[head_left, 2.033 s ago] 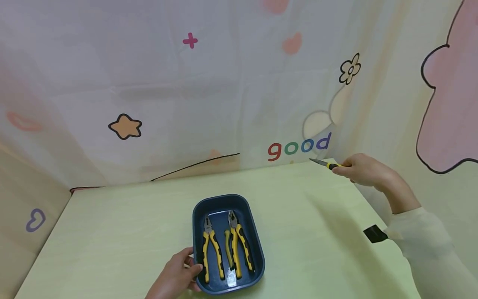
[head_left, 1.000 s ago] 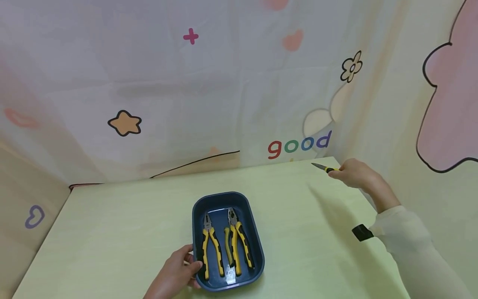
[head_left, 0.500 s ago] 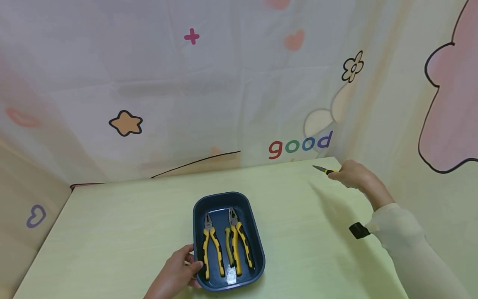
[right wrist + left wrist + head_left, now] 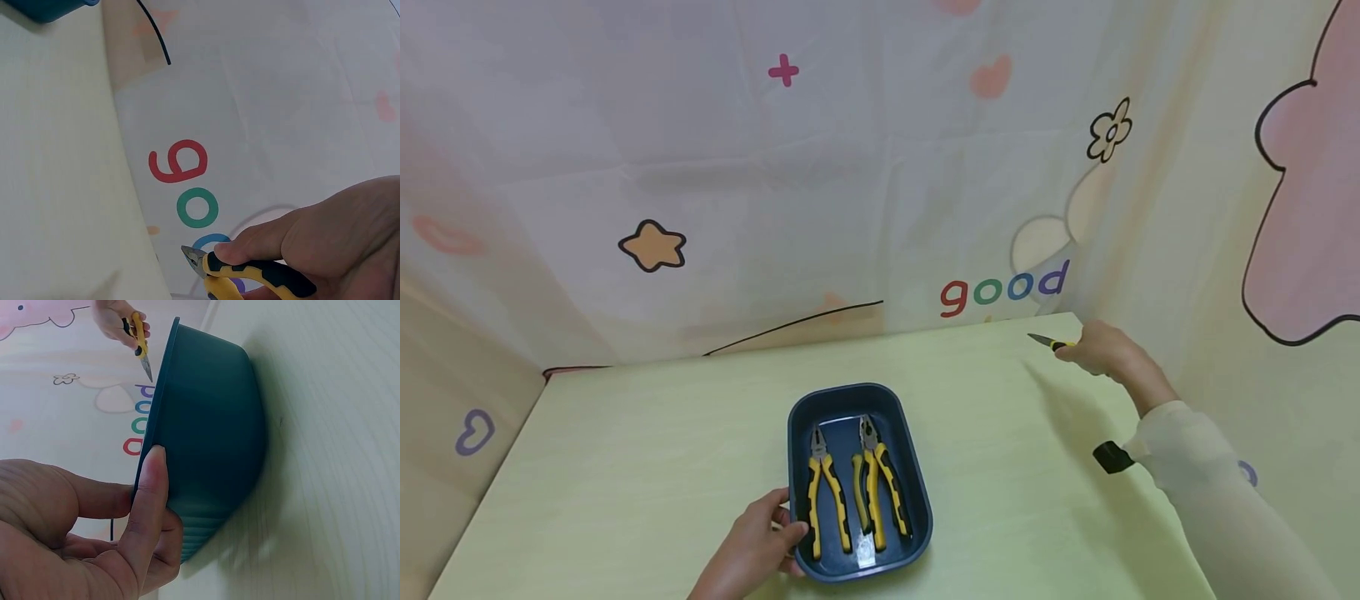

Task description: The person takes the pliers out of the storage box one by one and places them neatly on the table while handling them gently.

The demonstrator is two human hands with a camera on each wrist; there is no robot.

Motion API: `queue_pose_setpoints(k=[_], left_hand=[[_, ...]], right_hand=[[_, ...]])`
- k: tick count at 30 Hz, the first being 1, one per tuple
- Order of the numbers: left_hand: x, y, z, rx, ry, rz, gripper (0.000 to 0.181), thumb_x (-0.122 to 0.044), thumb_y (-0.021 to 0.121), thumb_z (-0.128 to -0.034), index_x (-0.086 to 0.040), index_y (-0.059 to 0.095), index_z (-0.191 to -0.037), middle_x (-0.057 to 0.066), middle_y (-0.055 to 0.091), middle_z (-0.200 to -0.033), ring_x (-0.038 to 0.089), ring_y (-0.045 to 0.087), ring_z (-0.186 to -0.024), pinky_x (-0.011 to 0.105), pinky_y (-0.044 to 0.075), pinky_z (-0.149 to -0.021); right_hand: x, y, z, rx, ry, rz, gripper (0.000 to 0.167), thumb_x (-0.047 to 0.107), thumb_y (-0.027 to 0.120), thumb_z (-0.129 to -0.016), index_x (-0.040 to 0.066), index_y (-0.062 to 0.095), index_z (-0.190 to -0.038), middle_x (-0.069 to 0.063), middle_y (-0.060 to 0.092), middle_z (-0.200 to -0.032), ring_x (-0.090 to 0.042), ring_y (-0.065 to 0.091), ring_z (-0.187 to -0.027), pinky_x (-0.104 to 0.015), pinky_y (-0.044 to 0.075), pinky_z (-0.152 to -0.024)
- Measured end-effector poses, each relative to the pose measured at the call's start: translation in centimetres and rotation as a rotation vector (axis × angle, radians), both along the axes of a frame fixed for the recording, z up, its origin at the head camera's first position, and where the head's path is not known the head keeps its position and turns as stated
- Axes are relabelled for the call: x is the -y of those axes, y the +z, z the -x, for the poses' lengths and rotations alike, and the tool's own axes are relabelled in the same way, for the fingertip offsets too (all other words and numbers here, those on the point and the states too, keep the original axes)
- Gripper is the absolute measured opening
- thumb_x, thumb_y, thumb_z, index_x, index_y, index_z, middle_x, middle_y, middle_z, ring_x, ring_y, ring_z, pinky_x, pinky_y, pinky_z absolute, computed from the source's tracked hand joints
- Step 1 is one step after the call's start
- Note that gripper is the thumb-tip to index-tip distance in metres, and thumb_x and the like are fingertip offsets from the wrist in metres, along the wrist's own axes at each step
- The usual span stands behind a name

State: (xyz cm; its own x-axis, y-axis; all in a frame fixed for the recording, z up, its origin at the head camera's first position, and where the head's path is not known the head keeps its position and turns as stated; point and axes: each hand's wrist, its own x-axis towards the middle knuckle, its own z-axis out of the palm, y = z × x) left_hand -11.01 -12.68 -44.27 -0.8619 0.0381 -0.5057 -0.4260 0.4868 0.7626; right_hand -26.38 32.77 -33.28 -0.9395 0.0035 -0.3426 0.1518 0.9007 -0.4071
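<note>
A dark blue tray (image 4: 842, 446) rests on the table, with two pairs of yellow-and-black pliers, the left pair (image 4: 817, 471) and the right pair (image 4: 872, 475). Beside the right pair lies another yellowish handle (image 4: 859, 496); what it belongs to is unclear. My left hand (image 4: 752, 542) pinches the tray's left rim, thumb inside and fingers against the outer wall (image 4: 212, 412). At the far right, my right hand (image 4: 1105, 350) grips pointed, needle-nose-like pliers (image 4: 250, 270) by the yellow-and-black handles. Their tip points left, above the table near the back wall.
The pale table (image 4: 647, 467) meets a printed cloth backdrop (image 4: 715, 167) behind, with further cloth walls on both sides. Coloured "good" lettering (image 4: 988, 291) sits low on the backdrop. A small black piece (image 4: 1112, 457) sticks out from the right sleeve (image 4: 1187, 458).
My right hand, still gripping the pliers, has come slightly lower in view, and its forearm has shifted left. The left hand and the tray have stayed in place.
</note>
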Motion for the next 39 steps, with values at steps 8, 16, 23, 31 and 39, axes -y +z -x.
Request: queue_pose_setpoints(k=[8, 16, 23, 31, 39], left_hand=[[-0.1, 0.1, 0.1, -0.008, 0.008, -0.004, 0.051, 0.000, 0.065, -0.0995, 0.011, 0.044, -0.145, 0.014, 0.056, -0.095, 0.021, 0.065, -0.064, 0.031, 0.060, -0.063], [0.4, 0.1, -0.2, -0.021, 0.009, -0.001, 0.052, 0.000, 0.065, -0.0994, 0.011, 0.043, -0.145, 0.014, 0.056, -0.095, 0.020, 0.065, -0.063, 0.032, 0.060, -0.063], [0.8, 0.1, -0.3, -0.014, 0.010, 0.008, 0.052, -0.001, 0.065, -0.0999, 0.011, 0.042, -0.145, 0.014, 0.056, -0.094, 0.021, 0.065, -0.062, 0.032, 0.059, -0.063], [0.7, 0.0, -0.2, -0.014, 0.013, 0.000, 0.052, 0.000, 0.065, -0.0995, 0.011, 0.043, -0.145, 0.015, 0.056, -0.096, 0.021, 0.065, -0.064, 0.032, 0.060, -0.063], [0.4, -0.1, -0.2, -0.008, 0.021, -0.003, 0.053, 0.000, 0.065, -0.0994, 0.011, 0.043, -0.146, 0.015, 0.056, -0.096, 0.021, 0.064, -0.065, 0.032, 0.061, -0.063]], right_hand=[[-0.1, -0.6, 0.5, -0.013, -0.018, 0.003, 0.040, 0.027, 0.060, -0.103, -0.013, 0.058, -0.100, -0.018, 0.058, -0.088, -0.031, 0.057, -0.081, -0.042, 0.055, -0.071], [-0.2, -2.5, 1.8, 0.014, -0.049, 0.061, 0.033, 0.025, 0.062, -0.101, 0.005, 0.048, -0.079, 0.000, 0.037, -0.063, -0.015, 0.040, -0.059, -0.030, 0.039, -0.060], [-0.2, -3.9, 2.7, -0.003, -0.052, 0.070, 0.035, 0.023, 0.064, -0.099, 0.008, 0.045, -0.075, 0.003, 0.034, -0.060, -0.011, 0.035, -0.055, -0.030, 0.039, -0.059], [-0.2, -3.8, 2.5, -0.022, -0.057, 0.058, 0.035, 0.023, 0.064, -0.100, -0.009, 0.049, -0.101, -0.013, 0.047, -0.086, -0.022, 0.049, -0.071, -0.034, 0.048, -0.066], [-0.7, -4.4, 3.0, -0.027, -0.051, 0.023, 0.046, 0.022, 0.063, -0.099, -0.019, 0.049, -0.114, -0.023, 0.053, -0.099, -0.030, 0.057, -0.083, -0.039, 0.055, -0.073]])
